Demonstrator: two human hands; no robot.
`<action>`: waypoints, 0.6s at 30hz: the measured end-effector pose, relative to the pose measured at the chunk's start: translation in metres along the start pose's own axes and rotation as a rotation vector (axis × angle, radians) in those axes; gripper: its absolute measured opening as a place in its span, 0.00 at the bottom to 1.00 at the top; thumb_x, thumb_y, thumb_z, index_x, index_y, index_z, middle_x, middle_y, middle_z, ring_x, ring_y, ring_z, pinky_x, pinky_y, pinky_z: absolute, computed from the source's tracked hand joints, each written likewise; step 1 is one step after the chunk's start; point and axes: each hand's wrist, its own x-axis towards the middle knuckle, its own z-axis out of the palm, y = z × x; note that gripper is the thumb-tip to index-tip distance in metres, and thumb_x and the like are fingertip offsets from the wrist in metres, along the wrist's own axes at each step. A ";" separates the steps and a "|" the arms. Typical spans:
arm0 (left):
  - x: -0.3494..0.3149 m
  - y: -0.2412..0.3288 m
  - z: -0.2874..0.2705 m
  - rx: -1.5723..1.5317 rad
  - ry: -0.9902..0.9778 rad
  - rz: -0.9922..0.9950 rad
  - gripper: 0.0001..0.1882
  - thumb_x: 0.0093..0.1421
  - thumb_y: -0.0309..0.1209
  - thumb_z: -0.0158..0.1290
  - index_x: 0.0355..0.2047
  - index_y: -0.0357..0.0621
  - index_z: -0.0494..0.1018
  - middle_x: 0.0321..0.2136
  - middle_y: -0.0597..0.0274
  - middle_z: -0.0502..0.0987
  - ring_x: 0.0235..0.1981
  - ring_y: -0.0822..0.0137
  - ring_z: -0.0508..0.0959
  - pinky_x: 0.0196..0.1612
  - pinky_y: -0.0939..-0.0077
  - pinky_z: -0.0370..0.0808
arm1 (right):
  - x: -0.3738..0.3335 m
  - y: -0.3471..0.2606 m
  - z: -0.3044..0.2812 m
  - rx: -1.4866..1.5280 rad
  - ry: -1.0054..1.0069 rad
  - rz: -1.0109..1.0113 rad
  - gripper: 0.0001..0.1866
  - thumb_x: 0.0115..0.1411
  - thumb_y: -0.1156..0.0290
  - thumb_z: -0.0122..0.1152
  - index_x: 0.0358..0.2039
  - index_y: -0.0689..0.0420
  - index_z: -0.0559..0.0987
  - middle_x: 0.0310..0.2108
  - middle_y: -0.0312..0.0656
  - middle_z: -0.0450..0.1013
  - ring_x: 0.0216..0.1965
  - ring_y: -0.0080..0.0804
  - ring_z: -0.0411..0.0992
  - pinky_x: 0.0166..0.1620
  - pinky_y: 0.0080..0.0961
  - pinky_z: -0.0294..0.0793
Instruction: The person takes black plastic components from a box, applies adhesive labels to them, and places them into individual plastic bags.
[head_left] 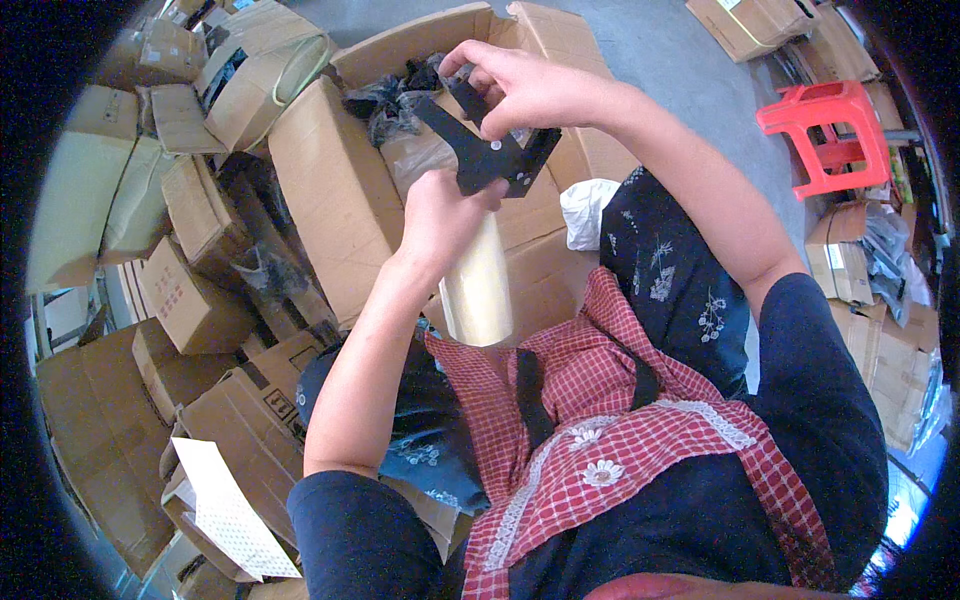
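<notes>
My left hand [442,222] is closed at the lower edge of a black forked bracket [485,155] with small white round spots, possibly screws. A pale cream cylinder [480,285] extends below that hand toward my lap; I cannot tell whether it is joined to the bracket. My right hand [515,88] comes from the right, its fingers and thumb curled round an upper black prong of the bracket. Behind both hands stands an open cardboard box [335,200] with dark pieces in clear plastic bags [385,115] inside.
Cardboard boxes [200,295] crowd the left side, with a white printed sheet [235,515] lying on some. A red plastic stool [830,140] stands on the grey floor [665,60] at the right. White cloth [588,213] sits by my right knee. More cartons [880,370] line the far right.
</notes>
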 end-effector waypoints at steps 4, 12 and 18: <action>0.004 -0.009 -0.003 -0.057 -0.011 0.014 0.11 0.54 0.34 0.62 0.31 0.38 0.79 0.24 0.62 0.81 0.25 0.72 0.78 0.31 0.73 0.73 | 0.000 0.011 0.001 -0.141 0.344 -0.442 0.31 0.40 0.67 0.66 0.48 0.57 0.72 0.41 0.47 0.73 0.44 0.43 0.72 0.48 0.34 0.72; 0.001 0.001 -0.013 0.053 -0.040 -0.007 0.14 0.53 0.38 0.61 0.26 0.37 0.79 0.21 0.57 0.79 0.25 0.63 0.79 0.32 0.68 0.73 | -0.012 -0.001 0.006 -0.517 0.216 -0.709 0.11 0.53 0.60 0.58 0.30 0.54 0.77 0.49 0.43 0.69 0.56 0.46 0.61 0.59 0.45 0.55; 0.006 -0.010 -0.007 0.002 -0.082 0.012 0.16 0.52 0.38 0.60 0.28 0.34 0.78 0.21 0.51 0.79 0.27 0.58 0.81 0.34 0.64 0.74 | -0.014 -0.004 0.020 -0.744 0.332 -0.692 0.11 0.51 0.63 0.59 0.31 0.56 0.78 0.52 0.44 0.67 0.61 0.46 0.57 0.63 0.52 0.50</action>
